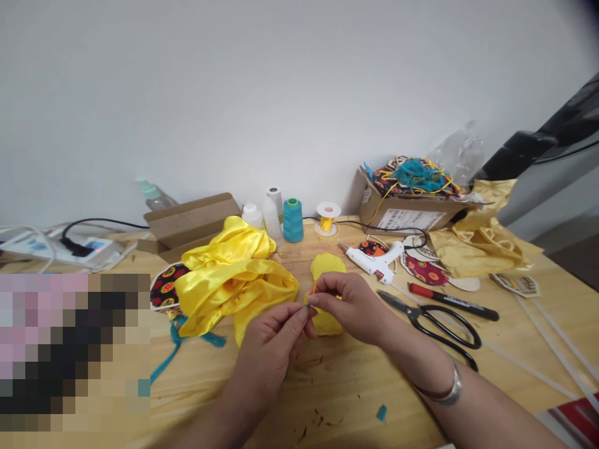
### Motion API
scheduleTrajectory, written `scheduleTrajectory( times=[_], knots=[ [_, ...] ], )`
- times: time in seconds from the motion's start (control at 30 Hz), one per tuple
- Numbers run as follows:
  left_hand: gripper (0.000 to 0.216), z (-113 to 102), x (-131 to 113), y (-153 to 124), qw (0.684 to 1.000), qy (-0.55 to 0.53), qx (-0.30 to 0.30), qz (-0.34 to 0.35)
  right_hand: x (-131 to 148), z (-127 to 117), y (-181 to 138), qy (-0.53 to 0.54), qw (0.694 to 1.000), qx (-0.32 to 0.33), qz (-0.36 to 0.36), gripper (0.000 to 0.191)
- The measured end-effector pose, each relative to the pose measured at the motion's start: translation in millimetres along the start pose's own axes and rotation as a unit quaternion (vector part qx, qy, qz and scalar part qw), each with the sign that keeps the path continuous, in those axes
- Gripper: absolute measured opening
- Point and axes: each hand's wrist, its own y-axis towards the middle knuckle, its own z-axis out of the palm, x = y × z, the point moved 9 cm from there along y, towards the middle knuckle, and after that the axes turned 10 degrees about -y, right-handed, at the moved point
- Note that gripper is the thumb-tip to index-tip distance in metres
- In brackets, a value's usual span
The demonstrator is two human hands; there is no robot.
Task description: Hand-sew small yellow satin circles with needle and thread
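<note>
My left hand (276, 340) and my right hand (349, 305) meet near the middle of the table, fingertips pinched together. A yellow-orange cord (314, 287) shows at my right fingertips. A tiny teal bit, seemingly thread (308, 305), peeks out at my left fingertips; the rest of it is hidden by the fingers. Partly behind my right hand lies a flat yellow fabric piece (327, 265) with a rounded outline. Shiny yellow satin (248, 280) is heaped left of my hands, over a dark patterned piece (171, 282) with a teal tassel (213, 338).
Black-handled scissors (440, 324), a red-capped marker (453, 302) and a white glue gun (377, 259) lie right. Behind stand a teal thread cone (293, 221), a yellow cord spool (327, 221) and a cardboard box (407, 212) of patterned pieces. Gold satin (482, 246) lies far right.
</note>
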Motion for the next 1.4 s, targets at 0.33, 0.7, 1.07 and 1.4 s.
scheduleTrajectory(
  times=[0.33,0.7,1.07,1.4],
  knots=[
    [0.028,-2,2,2,1.000,0.003,-0.011,-0.016,2,-5,0,-0.022,0.999,-0.029,0.003,0.018],
    [0.027,-4,-8,4,0.999,0.034,-0.016,0.022,2,-4,-2,-0.031,0.999,-0.036,-0.006,0.017],
    [0.027,-5,-11,2,0.999,0.014,-0.023,0.023,6,-2,-1,-0.031,0.998,-0.049,-0.011,0.017],
    [0.031,3,-5,-1,0.998,-0.062,0.025,0.005,15,-21,6,-0.058,0.995,-0.075,0.007,0.028]
  ],
)
